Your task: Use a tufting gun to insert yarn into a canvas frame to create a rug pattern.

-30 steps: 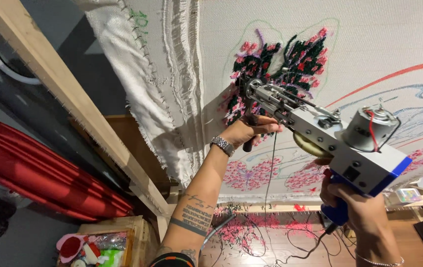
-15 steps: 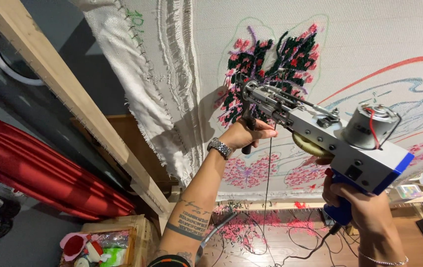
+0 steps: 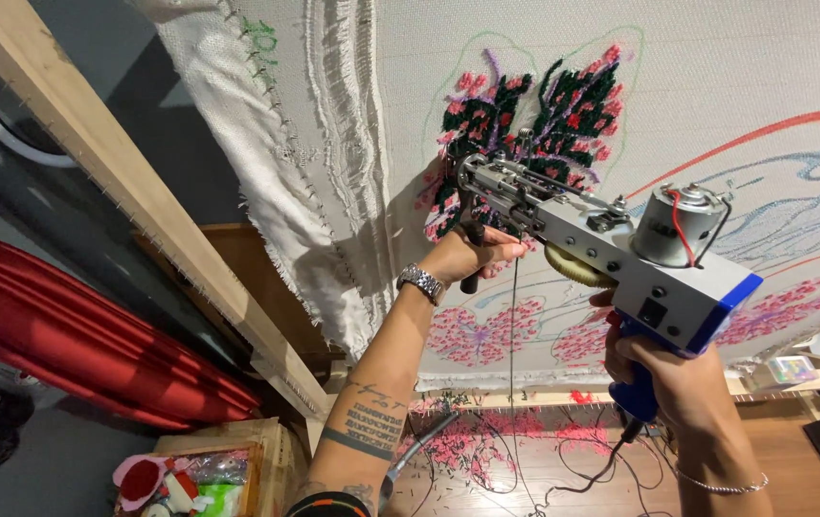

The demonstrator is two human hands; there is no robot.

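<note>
i see my right hand (image 3: 663, 369) at lower right, fingers closed tight round the blue plastic grip of the tufting gun (image 3: 601, 239), a boxy grey metal body with a round motor on top. my left hand (image 3: 472, 254), centre frame, is curled shut round its black front handle. the needle end touches the coarse white cloth (image 3: 716, 86), beside fuzzy pink, black and purple tufts (image 3: 534, 120). a pale wooden frame (image 3: 123, 182) runs diagonally at left.
</note>
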